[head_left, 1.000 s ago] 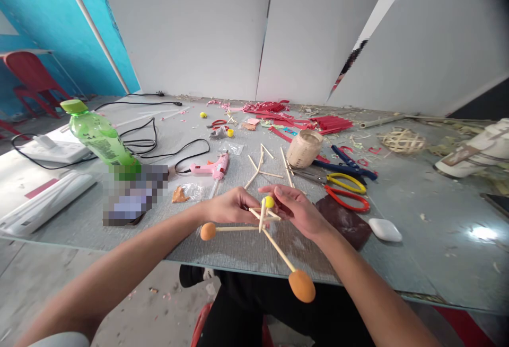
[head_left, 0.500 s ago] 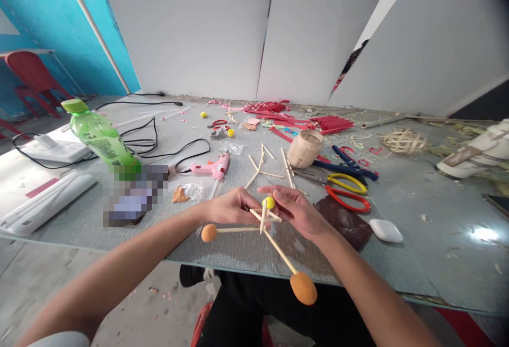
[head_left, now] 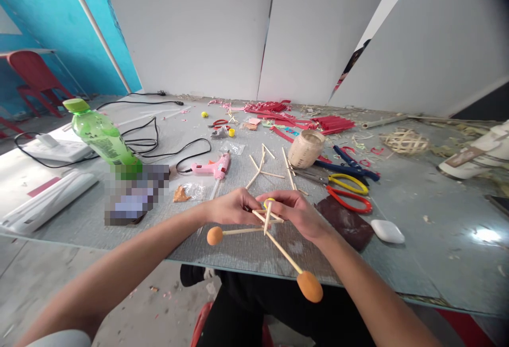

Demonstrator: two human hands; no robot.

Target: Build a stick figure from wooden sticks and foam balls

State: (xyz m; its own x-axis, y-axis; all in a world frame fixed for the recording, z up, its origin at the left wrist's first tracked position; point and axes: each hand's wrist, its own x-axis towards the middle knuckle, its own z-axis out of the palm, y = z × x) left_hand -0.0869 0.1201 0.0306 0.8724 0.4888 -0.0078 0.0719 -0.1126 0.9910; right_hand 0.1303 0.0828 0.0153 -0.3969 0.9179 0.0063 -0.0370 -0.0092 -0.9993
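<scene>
Over the table's near edge, my left hand (head_left: pixel 234 208) is closed on a small frame of thin wooden sticks (head_left: pixel 283 250). Two of its sticks end in orange egg-shaped lumps, one at the left (head_left: pixel 214 236) and a larger one (head_left: pixel 310 286) nearer to me. My right hand (head_left: pixel 297 212) pinches a small yellow ball (head_left: pixel 269 201) against the frame's upper part; fingers hide most of the ball. Beyond my hands several loose sticks (head_left: pixel 259 169) lie on the table. A pink glue gun (head_left: pixel 212 169) rests to the left of them.
A green bottle (head_left: pixel 104 140), a power strip (head_left: pixel 53 148) and black cable stand left. To the right are a jar (head_left: pixel 305 149), scissors (head_left: pixel 350 190), blue-handled pliers (head_left: pixel 353 161) and a white rounded object (head_left: pixel 387 231). Red strips (head_left: pixel 332 123) and scraps lie at the back.
My right fingers have closed further over the yellow ball, which now shows less. The stick frame has shifted slightly to the right in the picture.
</scene>
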